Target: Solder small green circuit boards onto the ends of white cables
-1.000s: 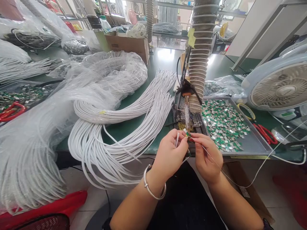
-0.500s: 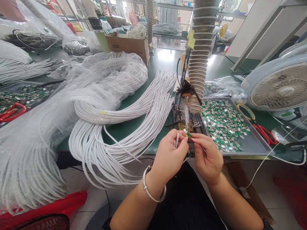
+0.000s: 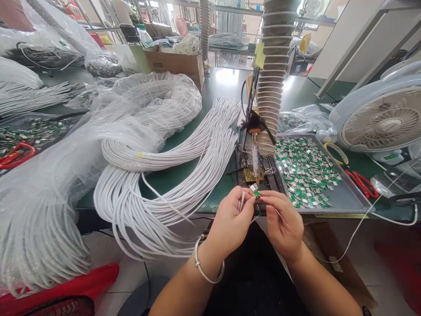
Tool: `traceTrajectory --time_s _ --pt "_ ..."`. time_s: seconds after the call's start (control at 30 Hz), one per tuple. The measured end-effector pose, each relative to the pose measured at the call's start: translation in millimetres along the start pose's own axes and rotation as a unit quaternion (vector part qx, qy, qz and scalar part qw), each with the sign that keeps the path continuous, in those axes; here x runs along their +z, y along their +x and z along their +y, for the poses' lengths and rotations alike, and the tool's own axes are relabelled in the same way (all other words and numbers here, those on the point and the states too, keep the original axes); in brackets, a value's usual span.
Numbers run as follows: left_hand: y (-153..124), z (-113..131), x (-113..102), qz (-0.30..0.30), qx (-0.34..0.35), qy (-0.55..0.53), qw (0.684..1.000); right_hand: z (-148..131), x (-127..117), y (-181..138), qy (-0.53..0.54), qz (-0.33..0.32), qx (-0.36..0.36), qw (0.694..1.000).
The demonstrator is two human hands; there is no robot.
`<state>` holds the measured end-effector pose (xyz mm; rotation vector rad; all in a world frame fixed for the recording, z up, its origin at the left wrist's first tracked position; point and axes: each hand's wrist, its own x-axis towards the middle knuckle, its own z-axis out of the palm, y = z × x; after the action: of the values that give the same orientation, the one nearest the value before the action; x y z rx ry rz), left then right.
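Your left hand (image 3: 230,221) pinched a thin white cable (image 3: 242,200); your right hand (image 3: 283,221) at 3 o'clock pinched a tiny green board (image 3: 255,192). Looked light, fragile; best gripped by edges.

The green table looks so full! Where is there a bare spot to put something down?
Bare green table lies between the cardboard box and the ribbed hose. A smaller patch sits inside the white cable loops. The tray of green chips is crowded.
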<state>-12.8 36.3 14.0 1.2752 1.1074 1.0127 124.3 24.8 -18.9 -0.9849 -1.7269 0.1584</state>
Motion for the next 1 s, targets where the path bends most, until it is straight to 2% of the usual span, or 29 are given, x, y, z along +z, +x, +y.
traceTrajectory --time_s 0.17,0.3,0.4,0.53,0.67,0.83,1.0 --pt "-12.7 -14.9 -0.6 -0.029 -0.01 0.021 0.999 -0.6 -6.5 -9.1 0.0 -0.019 0.012 1.0" --pt "-23.0 -20.5 -0.9 0.005 0.011 0.059 0.998 -2.4 -15.3 -9.6 -0.035 -0.001 0.033 0.999" --pt "-28.5 -20.7 -2.5 0.041 0.046 0.094 0.994 0.2 -28.0 -4.2 -0.089 0.009 0.053 0.995" --pt "-29.9 -18.6 -5.1 0.025 0.023 0.123 0.992 14.0 -48.9 7.3 -0.192 0.006 0.087 0.978" --pt "-25.9 -15.3 -6.0 -0.009 -0.027 0.077 0.997 30.1 -62.5 17.7 -0.261 -0.062 0.134 0.954" --pt "-21.7 -17.8 -7.5 -0.064 -0.092 -0.044 0.993 39.3 -65.4 25.5 -0.295 -0.155 0.179 0.926" --pt "-19.9 -24.4 -6.9 -0.076 -0.11 -0.152 0.979 42.4 -64.7 27.9 -0.31 -0.183 0.159 0.919"
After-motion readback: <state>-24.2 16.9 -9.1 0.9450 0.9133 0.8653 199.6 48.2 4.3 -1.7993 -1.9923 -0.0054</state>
